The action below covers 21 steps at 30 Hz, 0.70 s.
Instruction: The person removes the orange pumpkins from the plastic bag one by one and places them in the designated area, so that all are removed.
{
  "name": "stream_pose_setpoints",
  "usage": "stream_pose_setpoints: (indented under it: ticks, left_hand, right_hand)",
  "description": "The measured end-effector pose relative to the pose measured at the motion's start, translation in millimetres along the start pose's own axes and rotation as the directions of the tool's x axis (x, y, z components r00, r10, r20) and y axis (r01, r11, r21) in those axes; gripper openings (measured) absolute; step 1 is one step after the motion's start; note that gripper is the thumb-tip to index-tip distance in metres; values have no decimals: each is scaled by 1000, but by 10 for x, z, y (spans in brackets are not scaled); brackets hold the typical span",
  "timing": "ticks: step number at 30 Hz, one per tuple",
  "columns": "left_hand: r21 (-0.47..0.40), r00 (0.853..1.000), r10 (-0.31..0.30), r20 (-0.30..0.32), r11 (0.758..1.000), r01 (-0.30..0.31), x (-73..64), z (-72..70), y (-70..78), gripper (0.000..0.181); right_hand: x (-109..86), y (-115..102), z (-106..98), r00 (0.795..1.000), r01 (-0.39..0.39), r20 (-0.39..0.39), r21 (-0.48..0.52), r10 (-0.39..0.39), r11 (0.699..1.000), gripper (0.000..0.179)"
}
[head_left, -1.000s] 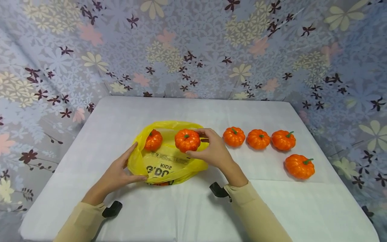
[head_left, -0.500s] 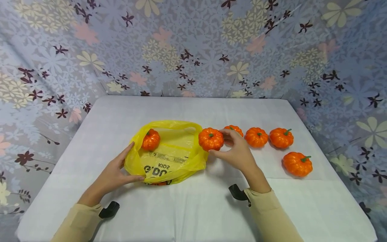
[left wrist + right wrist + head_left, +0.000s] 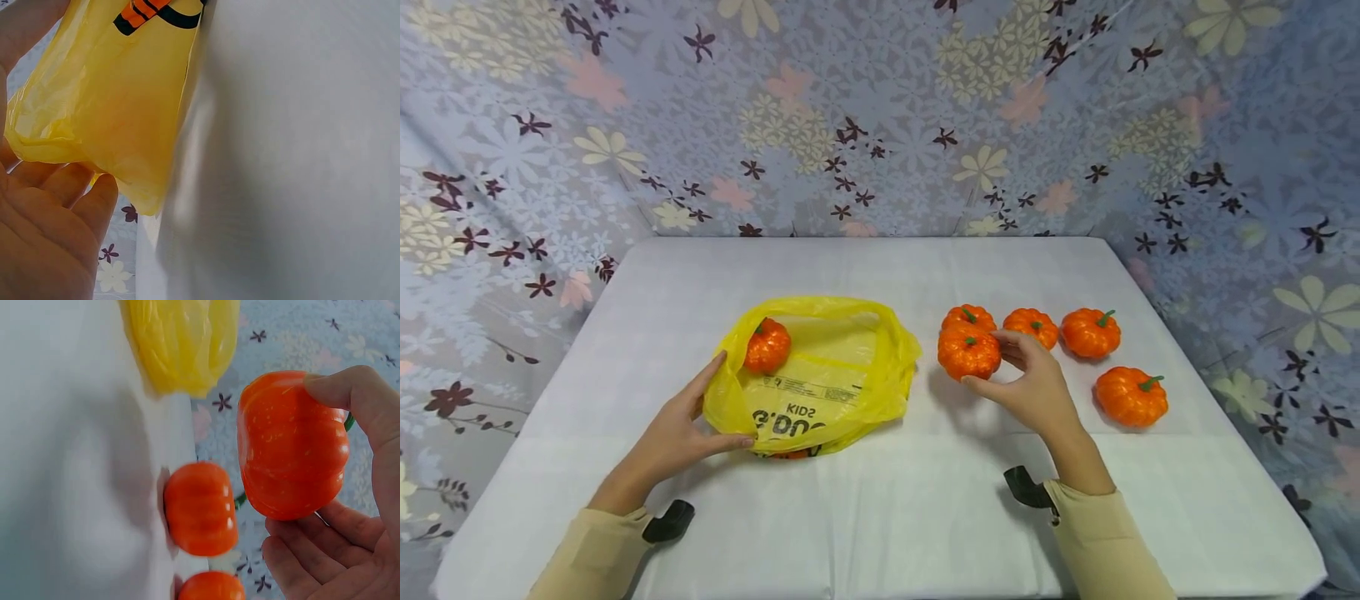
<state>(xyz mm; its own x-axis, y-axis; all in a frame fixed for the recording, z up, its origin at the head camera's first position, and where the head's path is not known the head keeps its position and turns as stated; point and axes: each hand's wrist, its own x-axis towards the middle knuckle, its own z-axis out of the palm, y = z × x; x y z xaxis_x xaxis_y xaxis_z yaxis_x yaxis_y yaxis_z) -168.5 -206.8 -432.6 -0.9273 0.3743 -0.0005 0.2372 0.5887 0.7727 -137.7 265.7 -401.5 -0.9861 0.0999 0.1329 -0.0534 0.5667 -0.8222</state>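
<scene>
In my right hand is a small orange decorative pumpkin with a green stem, gripped between thumb and fingers. The right wrist view shows this pumpkin raised off the table. A similar pumpkin lies just behind it, partly covered in the head view. My left hand holds the left side of a yellow plastic bag, thumb at the front and fingers at the side. The bag's mouth is wide open. Inside at the left lies another pumpkin. Dark print marks the yellow plastic.
To the right of the held pumpkin lie more orange pumpkins: one in the back row, a pumpkin beside it and a nearer pumpkin. All rest on a white-covered table. A flower-patterned cloth hangs behind.
My right hand has carried the pumpkin rightward from over the bag's opening to in front of the row of pumpkins. My left hand has stayed at the bag.
</scene>
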Motion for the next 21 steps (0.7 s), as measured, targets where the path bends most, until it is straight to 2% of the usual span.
stream_pose_setpoints:
  ticks: [4, 9, 16, 21]
  left_hand:
    - [1, 1000, -18, -2, 1000, 18, -17, -4, -9, 123]
    - [-5, 1000, -20, -5, 1000, 20, -16, -5, -29, 122]
    - [-4, 1000, 4, -2, 1000, -4, -11, -9, -30, 122]
    - [-8, 1000, 9, -3, 1000, -9, -8, -5, -42, 122]
  right_hand:
    - [-25, 59, -107, 999, -25, -28, -8, 25, 1000, 82]
    - [-104, 150, -247, 994, -94, -55, -54, 91, 994, 87]
    - [-273, 301, -377, 976, -212, -85, -125, 203, 969, 95]
    - [-334, 387, -430, 963, -261, -106, -159, 247, 952, 97]
